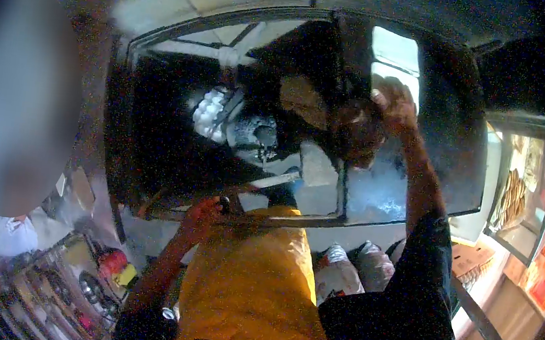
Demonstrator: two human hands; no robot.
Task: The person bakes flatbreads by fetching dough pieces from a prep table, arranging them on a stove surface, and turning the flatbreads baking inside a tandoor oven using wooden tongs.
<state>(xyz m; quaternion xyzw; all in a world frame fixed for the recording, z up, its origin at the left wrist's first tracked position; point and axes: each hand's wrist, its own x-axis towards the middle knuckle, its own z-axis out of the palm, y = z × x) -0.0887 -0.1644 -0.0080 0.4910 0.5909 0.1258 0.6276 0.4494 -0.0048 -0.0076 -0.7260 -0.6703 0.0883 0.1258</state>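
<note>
A large dark framed panel with glossy panes [449, 150] spans the view before me. My left hand [201, 219] is at its lower frame edge, fingers curled round something dark that I cannot make out. Higher up, my right hand [397, 104] lies against the right pane, fingers apart, beside a bright white patch [395, 50]. A dark brown rounded shape, perhaps a reflection, shows just left of it. Through or in the left pane appear a pile of white round items [210, 114] and a pale block [318, 165].
A yellow apron [245, 288] covers my front. White bags [338, 275] stand below the frame. At right is a lit glass case [519, 191] near a cardboard box [470, 260]. Racked items and a red and yellow object [117, 266] lie lower left. A blurred oval covers the far left.
</note>
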